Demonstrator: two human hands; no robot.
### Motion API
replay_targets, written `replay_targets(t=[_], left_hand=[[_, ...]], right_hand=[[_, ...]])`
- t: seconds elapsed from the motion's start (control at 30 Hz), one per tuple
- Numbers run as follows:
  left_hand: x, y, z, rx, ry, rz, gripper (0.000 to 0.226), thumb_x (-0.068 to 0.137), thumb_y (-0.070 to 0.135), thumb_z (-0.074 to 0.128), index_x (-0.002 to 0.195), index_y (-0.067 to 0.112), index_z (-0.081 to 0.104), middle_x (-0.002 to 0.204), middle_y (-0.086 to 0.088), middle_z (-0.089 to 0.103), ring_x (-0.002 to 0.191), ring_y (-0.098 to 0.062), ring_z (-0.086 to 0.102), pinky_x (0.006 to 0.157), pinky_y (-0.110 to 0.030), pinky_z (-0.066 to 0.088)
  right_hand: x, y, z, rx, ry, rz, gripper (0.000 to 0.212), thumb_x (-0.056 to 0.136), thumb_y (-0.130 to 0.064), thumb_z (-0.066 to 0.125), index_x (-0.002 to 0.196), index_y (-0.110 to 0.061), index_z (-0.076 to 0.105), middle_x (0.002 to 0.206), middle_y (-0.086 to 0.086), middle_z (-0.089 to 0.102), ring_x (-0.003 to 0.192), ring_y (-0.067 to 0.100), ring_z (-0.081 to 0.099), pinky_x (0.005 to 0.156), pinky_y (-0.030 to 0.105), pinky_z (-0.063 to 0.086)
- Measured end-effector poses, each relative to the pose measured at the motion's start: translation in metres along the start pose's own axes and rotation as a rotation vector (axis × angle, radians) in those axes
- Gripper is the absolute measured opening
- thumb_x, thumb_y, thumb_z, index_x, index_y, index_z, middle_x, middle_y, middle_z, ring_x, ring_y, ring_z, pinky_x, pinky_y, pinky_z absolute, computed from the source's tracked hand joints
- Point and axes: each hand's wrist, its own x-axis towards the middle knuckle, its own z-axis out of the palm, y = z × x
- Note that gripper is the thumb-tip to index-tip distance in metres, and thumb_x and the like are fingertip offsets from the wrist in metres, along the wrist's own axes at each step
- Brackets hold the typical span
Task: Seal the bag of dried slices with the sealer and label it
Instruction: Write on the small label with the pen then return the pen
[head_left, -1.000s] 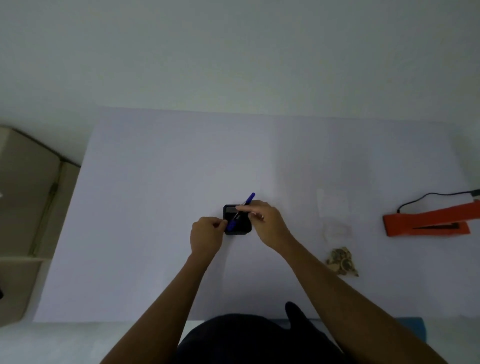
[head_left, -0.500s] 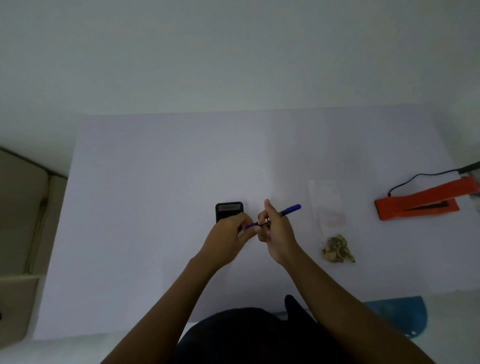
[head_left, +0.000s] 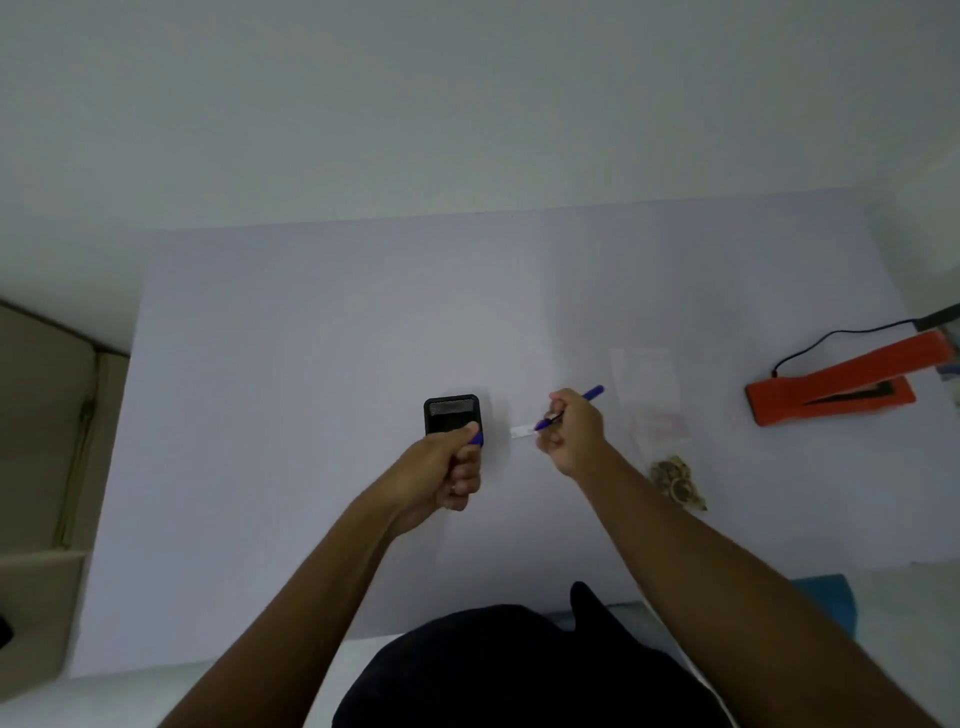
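Bag (head_left: 655, 415), clear plastic, lies flat on the white table (head_left: 311, 364) to the right of centre, its dried slices (head_left: 678, 483) bunched at the near end and the far end empty and flat. Judged light, limp and slippery; the slices look brittle, so the sensible hold is a pinch on the empty upper film, away from the contents, with the open edge kept smooth for sealing. Whether that edge is already sealed cannot be told. Right hand (head_left: 574, 436), just left of the bag, fingers curled closed round a blue pen (head_left: 592, 393) in a writing grip, the tip pointing left at a small white label (head_left: 522, 431) that lies on the table beside the hand. Left hand (head_left: 444, 470), fingers folded shut on a small blue piece, probably the pen cap (head_left: 477, 439), held at the near edge of a small black box (head_left: 452, 414). Sealer (head_left: 831, 379), orange, corded, stands well apart at the right edge of the table, its arm raised. Step in hand, by judgement: writing the label.
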Motion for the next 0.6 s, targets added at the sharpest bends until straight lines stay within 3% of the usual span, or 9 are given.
replay_targets(t=[0.1,0.23,0.33,0.43,0.6], left_hand=[[-0.003,-0.011,-0.022,0.455,0.161,0.087,0.046,0.105,0.041,0.036,0.071,0.015,0.053,0.059,0.000,0.047,0.053,-0.013,0.042,0.052,-0.024,0.031],[0.028,-0.044,-0.030,0.935,0.408,0.201,0.034,0.105,0.021,0.040,0.090,0.007,0.068,0.084,-0.008,0.063,0.074,-0.022,0.061,0.065,-0.028,0.048],[0.048,-0.066,-0.027,1.016,0.493,0.264,0.024,0.101,0.017,0.048,0.091,0.003,0.064,0.088,-0.017,0.067,0.078,-0.033,0.065,0.072,-0.040,0.056],[0.063,-0.083,-0.027,1.167,0.552,0.286,0.016,0.100,0.021,0.052,0.103,0.007,0.057,0.087,-0.012,0.067,0.076,-0.028,0.065,0.068,-0.036,0.055],[0.087,-0.107,-0.039,1.336,0.557,0.220,0.012,0.097,0.012,0.050,0.090,0.006,0.057,0.083,-0.011,0.068,0.070,-0.026,0.064,0.067,-0.038,0.057]], right_hand=[[0.012,-0.020,-0.026,-0.158,0.034,-0.069,0.034,0.091,-0.014,0.052,0.058,-0.016,0.044,0.059,0.000,0.038,0.034,0.010,0.022,0.039,0.018,0.014],[0.005,-0.018,-0.022,-0.264,-0.049,-0.097,0.034,0.096,-0.024,0.055,0.064,-0.013,0.051,0.059,0.000,0.040,0.039,0.009,0.028,0.039,0.022,0.018],[-0.003,0.004,-0.017,-0.350,-0.070,-0.095,0.036,0.097,-0.028,0.056,0.066,-0.011,0.055,0.055,0.001,0.039,0.042,0.010,0.032,0.039,0.022,0.024],[-0.014,0.028,-0.019,-0.428,-0.071,-0.083,0.036,0.096,-0.030,0.057,0.067,-0.009,0.057,0.053,0.001,0.040,0.043,0.011,0.035,0.041,0.023,0.028],[-0.023,0.052,-0.034,-0.495,-0.043,-0.057,0.037,0.098,-0.031,0.056,0.070,-0.007,0.062,0.051,0.003,0.045,0.044,0.011,0.039,0.044,0.024,0.033]])
